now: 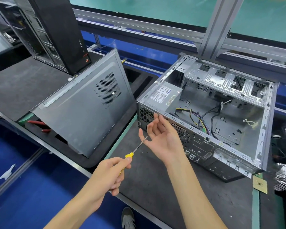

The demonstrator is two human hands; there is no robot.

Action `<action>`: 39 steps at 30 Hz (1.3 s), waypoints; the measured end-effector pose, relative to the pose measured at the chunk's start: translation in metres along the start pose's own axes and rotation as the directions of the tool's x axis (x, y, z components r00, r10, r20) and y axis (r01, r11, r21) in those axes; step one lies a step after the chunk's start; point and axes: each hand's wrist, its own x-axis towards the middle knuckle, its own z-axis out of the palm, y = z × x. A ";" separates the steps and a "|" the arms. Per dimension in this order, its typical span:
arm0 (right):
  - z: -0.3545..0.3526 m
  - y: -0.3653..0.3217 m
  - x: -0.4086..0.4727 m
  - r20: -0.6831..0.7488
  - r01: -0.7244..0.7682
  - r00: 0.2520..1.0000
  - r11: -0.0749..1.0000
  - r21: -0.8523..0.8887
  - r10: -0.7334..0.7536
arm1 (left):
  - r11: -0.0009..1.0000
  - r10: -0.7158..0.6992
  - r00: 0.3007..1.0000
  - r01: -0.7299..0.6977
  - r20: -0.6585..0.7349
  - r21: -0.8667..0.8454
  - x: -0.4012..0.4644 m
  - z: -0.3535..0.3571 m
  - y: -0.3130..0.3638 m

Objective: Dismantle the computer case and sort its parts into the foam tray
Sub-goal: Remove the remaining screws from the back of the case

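The open computer case (261, 129) lies on its side at the right, with a power supply (165, 95) and loose cables (203, 119) inside. Its grey side panel (82, 109) leans tilted in the black foam tray (92, 161) at the left. My left hand (109, 176) grips a yellow-handled screwdriver (134, 151) whose shaft points up and to the right. My right hand (162, 136) hovers palm-up with relaxed fingers just in front of the case's rear corner, and the screwdriver tip is near its fingers.
A black tower PC (59, 30) stands at the back left on a dark mat. Red-handled pliers (38, 123) lie in the tray under the panel. An aluminium frame post (216, 27) rises behind the case. A small circuit board (259, 184) lies at the right.
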 end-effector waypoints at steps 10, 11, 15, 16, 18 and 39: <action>0.005 0.011 0.003 -0.052 0.087 0.995 0.996 0.025 -0.085 | 1.000 0.005 1.000 -0.005 -0.006 0.003 -0.001 -0.004 0.002; 0.006 0.012 0.004 -0.055 0.087 0.995 0.995 0.048 -0.084 | 1.000 0.002 1.000 -0.002 -0.007 0.001 -0.001 -0.004 0.001; 0.004 0.016 0.002 0.000 0.083 0.997 0.993 0.080 -0.083 | 1.000 -0.006 1.000 0.006 -0.006 -0.010 -0.002 -0.005 -0.001; 0.003 0.016 0.002 -0.005 0.086 0.996 0.993 0.082 -0.086 | 1.000 -0.005 1.000 0.005 -0.006 -0.007 -0.003 -0.005 -0.002; 0.002 0.014 0.002 -0.036 0.087 0.996 0.992 0.091 -0.084 | 1.000 -0.001 1.000 0.001 -0.007 -0.002 -0.003 -0.007 -0.002; 0.009 0.012 0.000 -0.078 0.078 0.994 0.993 0.088 -0.071 | 1.000 0.008 1.000 -0.007 0.003 -0.013 -0.002 -0.013 -0.010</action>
